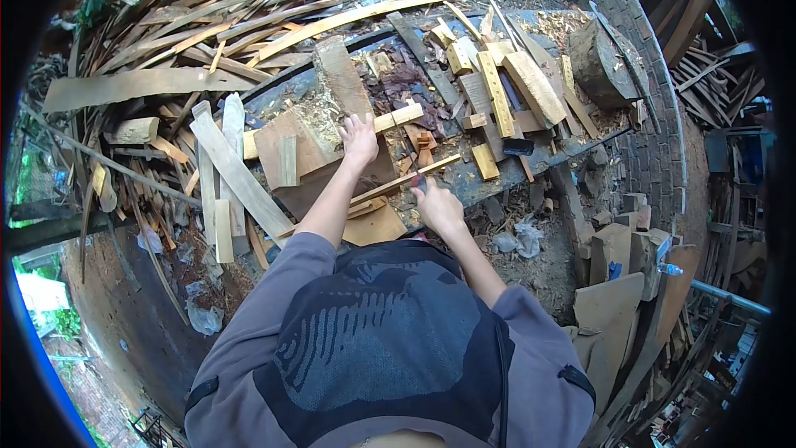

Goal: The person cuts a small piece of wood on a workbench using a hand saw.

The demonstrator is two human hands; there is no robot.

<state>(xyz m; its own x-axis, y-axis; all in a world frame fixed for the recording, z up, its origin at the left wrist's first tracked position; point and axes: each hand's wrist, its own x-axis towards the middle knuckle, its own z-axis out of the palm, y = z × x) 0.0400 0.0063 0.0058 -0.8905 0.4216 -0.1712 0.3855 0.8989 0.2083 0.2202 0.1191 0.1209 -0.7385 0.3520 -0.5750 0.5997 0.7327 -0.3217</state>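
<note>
My left hand (359,141) lies with fingers spread on a pale wooden strip (398,118), pressing it against the boards beneath. Closed around a reddish handle, my right hand (439,207) holds a narrow-bladed tool that looks like a handsaw (417,181). Its thin dark blade seems to run up toward the strip, right of my left hand; the exact contact is too small to tell. A long thin slat (439,164) crosses just above my right hand. Near it sits a small orange-brown wooden piece (424,149). Under my left forearm is a brown board (290,145).
Yellowish wooden blocks (495,93) lie at the right of the low worktable (539,164). A log stump (604,66) stands at its far right end. Long offcuts (207,33) are heaped at the back left. Plastic scraps (522,239) and leaning boards (609,307) are on the right.
</note>
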